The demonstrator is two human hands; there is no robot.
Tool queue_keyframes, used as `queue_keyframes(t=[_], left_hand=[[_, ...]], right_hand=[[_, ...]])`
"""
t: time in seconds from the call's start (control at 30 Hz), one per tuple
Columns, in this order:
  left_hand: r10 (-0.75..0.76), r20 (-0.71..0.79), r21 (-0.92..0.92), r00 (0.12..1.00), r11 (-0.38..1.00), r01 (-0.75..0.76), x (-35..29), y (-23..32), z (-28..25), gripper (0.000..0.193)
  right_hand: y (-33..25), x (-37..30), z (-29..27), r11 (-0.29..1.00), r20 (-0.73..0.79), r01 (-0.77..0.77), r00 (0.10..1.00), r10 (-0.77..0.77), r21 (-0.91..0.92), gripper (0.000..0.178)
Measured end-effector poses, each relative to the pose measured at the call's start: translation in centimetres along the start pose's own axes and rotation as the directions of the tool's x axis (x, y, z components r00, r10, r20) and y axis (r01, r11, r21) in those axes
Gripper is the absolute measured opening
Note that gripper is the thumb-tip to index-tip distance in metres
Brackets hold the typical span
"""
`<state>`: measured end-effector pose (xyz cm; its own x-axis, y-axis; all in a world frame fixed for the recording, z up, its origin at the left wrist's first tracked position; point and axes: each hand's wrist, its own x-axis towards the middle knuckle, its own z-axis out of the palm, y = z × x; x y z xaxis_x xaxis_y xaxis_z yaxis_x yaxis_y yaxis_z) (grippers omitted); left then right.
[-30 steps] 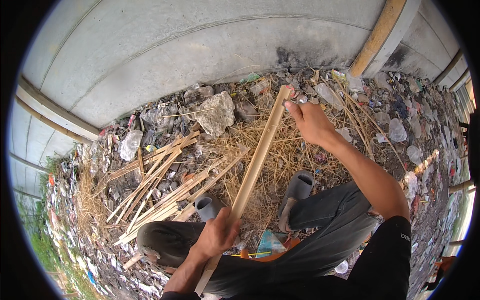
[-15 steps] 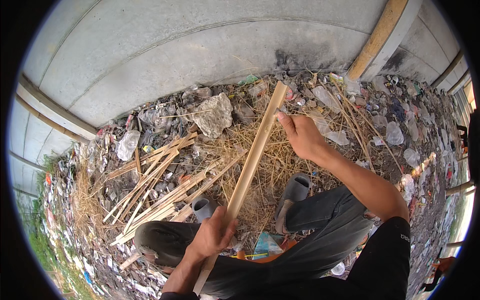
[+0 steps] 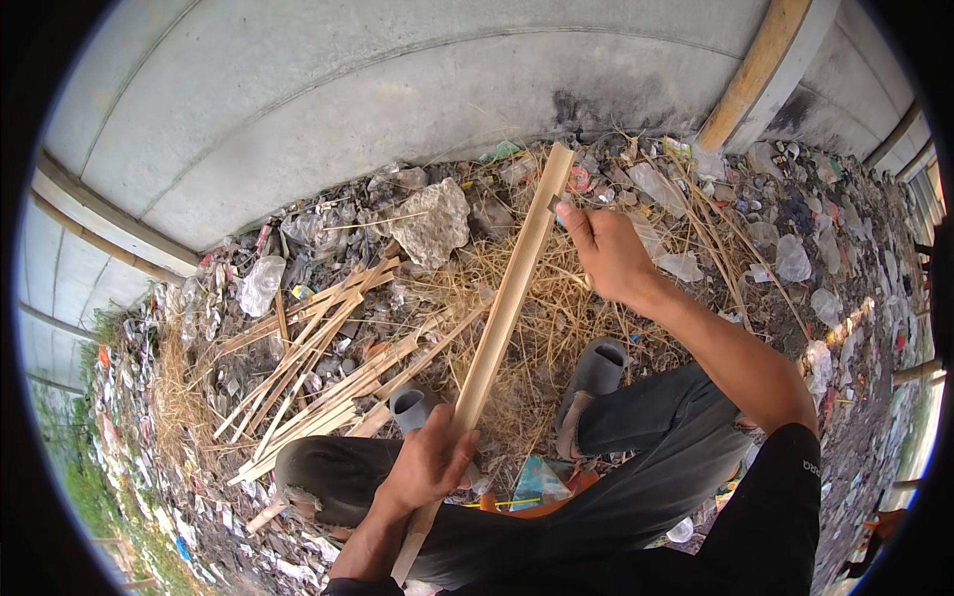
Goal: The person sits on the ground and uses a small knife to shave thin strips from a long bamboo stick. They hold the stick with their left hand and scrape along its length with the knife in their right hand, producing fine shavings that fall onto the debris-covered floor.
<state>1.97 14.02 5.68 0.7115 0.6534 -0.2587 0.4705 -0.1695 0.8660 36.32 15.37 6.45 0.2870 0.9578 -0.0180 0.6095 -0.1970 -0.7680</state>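
My left hand point(image 3: 429, 462) is closed around the lower part of a long split bamboo strip point(image 3: 512, 293), pale and hollowed like a channel. The strip slants from beside my left knee up toward the wall. Close to its far end, my right hand point(image 3: 608, 253) is closed on a small knife point(image 3: 554, 204). A short dark blade shows past the thumb and appears to touch the strip's right edge; the handle is mostly hidden in the fist.
Several cut bamboo strips point(image 3: 323, 397) lie in a pile at the left. A pale rock point(image 3: 433, 223) sits beyond it, before a concrete wall point(image 3: 348, 124). Dry straw point(image 3: 556, 313) and plastic litter cover the ground. Thin sticks point(image 3: 717, 243) lie at the right.
The bamboo strip's far end and my right hand with the knife have shifted slightly away from me, toward the wall. My left hand keeps its grip. The whole view has shifted a little.
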Motion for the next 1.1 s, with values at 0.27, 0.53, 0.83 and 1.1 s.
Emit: queue_keyframes(t=[0.27, 0.53, 0.83, 1.1], left_hand=[[-0.001, -0.017, 0.039, 1.0, 0.999, 0.002, 0.0, 0.0, 0.0, 0.025], [-0.025, -0.046, 0.036, 0.999, 0.999, 0.026, -0.1, -0.6, 0.1, 0.031], [0.051, -0.1, 0.138, 0.994, 0.99, -0.037, 0.2, -1.8, 0.9, 0.031], [0.001, -0.146, 0.125, 0.989, 0.992, 0.018, 0.9, -1.8, 0.5, 0.031]], right_hand=[[-0.8, -0.2, -0.1, 0.995, 0.037, 0.041, 0.999, -0.038, -0.092, 0.071], [-0.3, 2.4, -1.3, 0.988, 0.046, -0.027, 0.998, 0.035, -0.154, 0.07], [1.1, 2.9, -0.6, 0.994, -0.055, 0.025, 0.998, -0.031, -0.103, 0.073], [-1.2, -3.1, 5.0, 0.964, 0.163, 0.239, 0.962, -0.218, -0.117, 0.074]])
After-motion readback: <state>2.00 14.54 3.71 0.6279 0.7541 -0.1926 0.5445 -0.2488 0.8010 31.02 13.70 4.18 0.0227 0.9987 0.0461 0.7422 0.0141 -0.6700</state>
